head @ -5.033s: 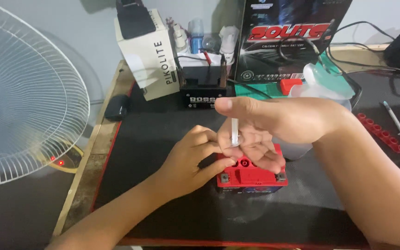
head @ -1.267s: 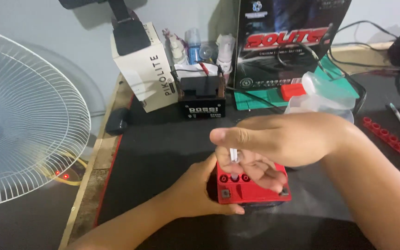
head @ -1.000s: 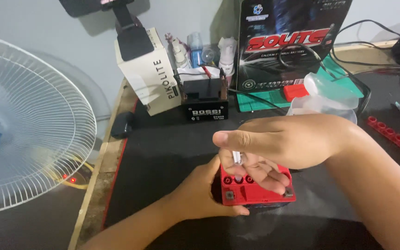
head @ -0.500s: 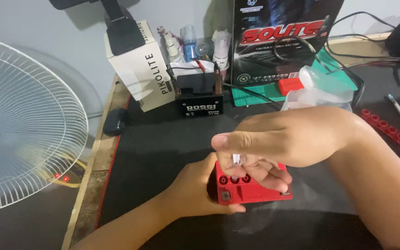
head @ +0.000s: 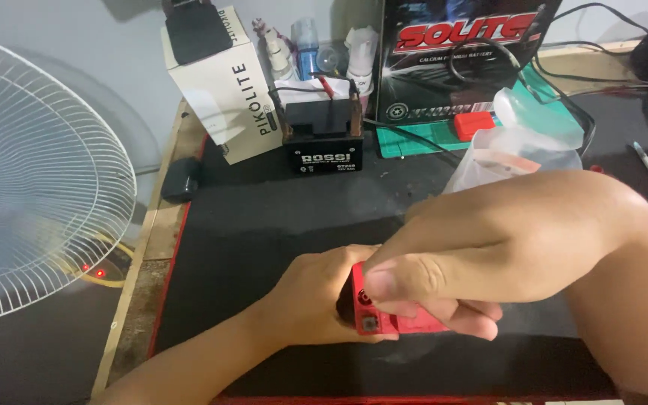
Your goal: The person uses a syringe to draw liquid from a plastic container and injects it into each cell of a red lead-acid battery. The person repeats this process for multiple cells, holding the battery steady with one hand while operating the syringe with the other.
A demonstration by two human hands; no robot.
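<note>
I braced the small red battery (head: 384, 319) with my cupped left hand (head: 316, 300) so my right hand (head: 489, 255) could close its fingers over the top.

Two bare forearms and hands in view, no sleeves, no gloves, no watch, no rings or bands seen. Left hand (head: 316, 296) at lower centre of frame, forearm running down to lower left edge, bare all the way. Right hand (head: 504, 247) at centre right, much larger in frame, close to cam; wrist and forearm fill lower right corner, also bare. Thumbnail on right hand short, plain, no polish. No marks or tattoos visible. Rest of body out of frame.
</note>
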